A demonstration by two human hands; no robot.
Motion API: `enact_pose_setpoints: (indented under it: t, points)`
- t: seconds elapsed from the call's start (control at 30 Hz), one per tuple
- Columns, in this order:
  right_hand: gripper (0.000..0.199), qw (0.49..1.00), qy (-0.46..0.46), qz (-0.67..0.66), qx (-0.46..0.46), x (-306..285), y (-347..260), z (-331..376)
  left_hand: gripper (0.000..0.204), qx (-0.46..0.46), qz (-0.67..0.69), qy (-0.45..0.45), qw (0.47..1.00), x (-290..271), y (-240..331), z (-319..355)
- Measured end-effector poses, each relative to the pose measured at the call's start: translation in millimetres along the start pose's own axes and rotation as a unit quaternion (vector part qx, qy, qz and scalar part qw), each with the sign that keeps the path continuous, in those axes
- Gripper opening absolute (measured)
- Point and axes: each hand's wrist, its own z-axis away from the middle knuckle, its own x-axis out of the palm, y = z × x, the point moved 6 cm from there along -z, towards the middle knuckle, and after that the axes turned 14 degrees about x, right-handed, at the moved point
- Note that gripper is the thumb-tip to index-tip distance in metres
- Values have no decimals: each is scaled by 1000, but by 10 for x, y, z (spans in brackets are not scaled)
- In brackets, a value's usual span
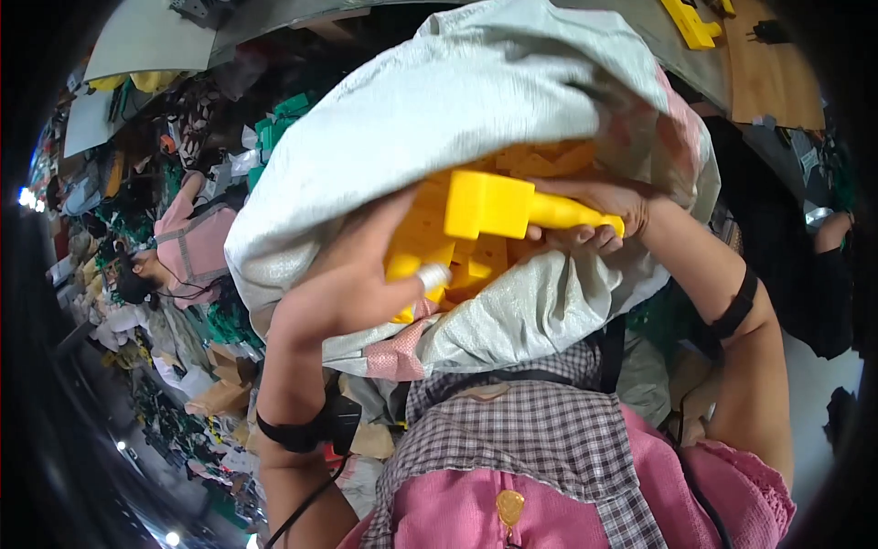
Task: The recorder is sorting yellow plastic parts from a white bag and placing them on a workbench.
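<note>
A large white woven sack (384, 119) with pink patches gapes in front of me, with many yellow plastic parts (476, 265) inside. Over its mouth, my right hand (594, 206) is closed around the narrow handle of a yellow plastic part with a boxy head (489, 203). My left hand (366, 274) reaches into the sack's left side, thumb and fingers apart, somewhat blurred. White wrapping covers its thumb tip, close to the loose yellow parts. The sack's rim partly hides its fingertips.
Another yellow part (690, 26) lies at the top right beside a brown board (777, 73). To the left, a person in pink (197, 242) is among heaps of green and mixed items. Someone in dark clothing (777, 238) is at the right. A pale panel (151, 41) stands far left.
</note>
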Motion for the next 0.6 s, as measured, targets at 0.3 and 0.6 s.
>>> enact_pose_setpoints:
  t: [0.3, 0.6]
  points:
    - [64, 997, -52, 17, 61, 336, 83, -25, 69, 187, 196, 44, 962, 198, 218, -109]
    - [65, 995, -35, 36, 81, 386, 47, -25, 61, 177, 269, 105, 941, 286, 116, -44]
